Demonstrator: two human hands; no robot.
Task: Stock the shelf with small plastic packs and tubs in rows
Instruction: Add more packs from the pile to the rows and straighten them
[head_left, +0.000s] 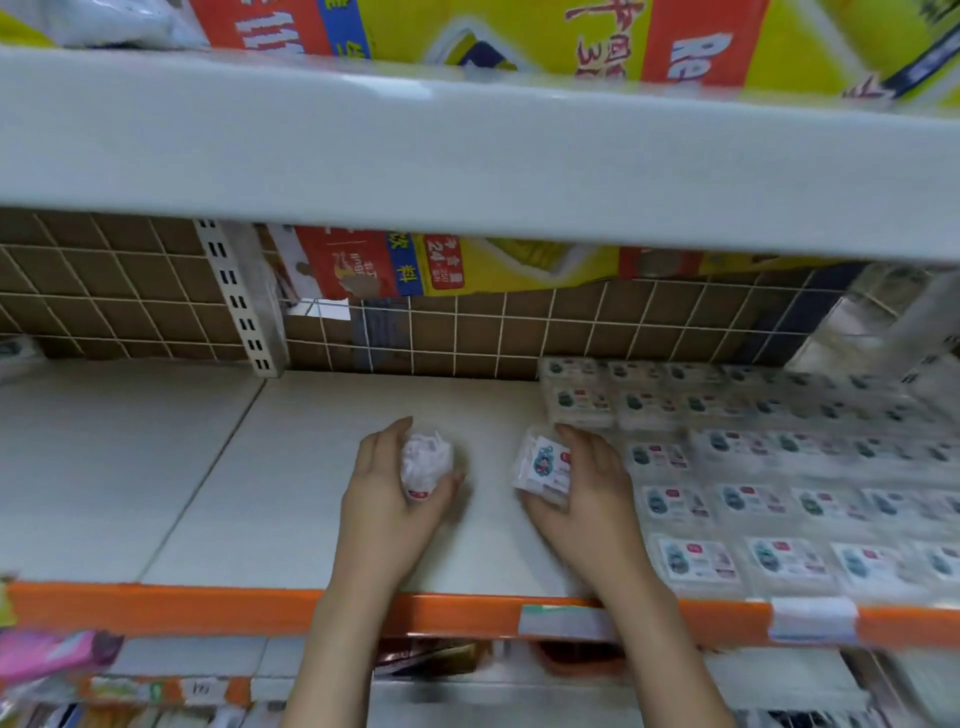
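Both forearms enter from bottom centre of the frame and reach over the orange shelf edge (208, 605) onto the white shelf (291, 467). Left hand (387, 499) sits mid-frame, palm turned inward, fingers curled. Right hand (589, 499) is just right of it, also palm inward, thumb low, fingers up.

Whole frame is motion-blurred; labels on the packs can't be read. Rows of clear plastic packs (753, 483) fill the right part of the shelf, cut off at the right edge. Upper shelf board (467, 156) hides most of the yellow-red cartons (447, 267) behind the wire grid back (130, 291).

Left grip: closed round a crumpled white plastic wad (425, 460), what it is exactly unclear. Right grip: narrow, fingers and thumb clamp a small clear pack (543, 467) with a cartoon label, tilted, just left of the stocked rows, near the shelf surface; contact unclear.
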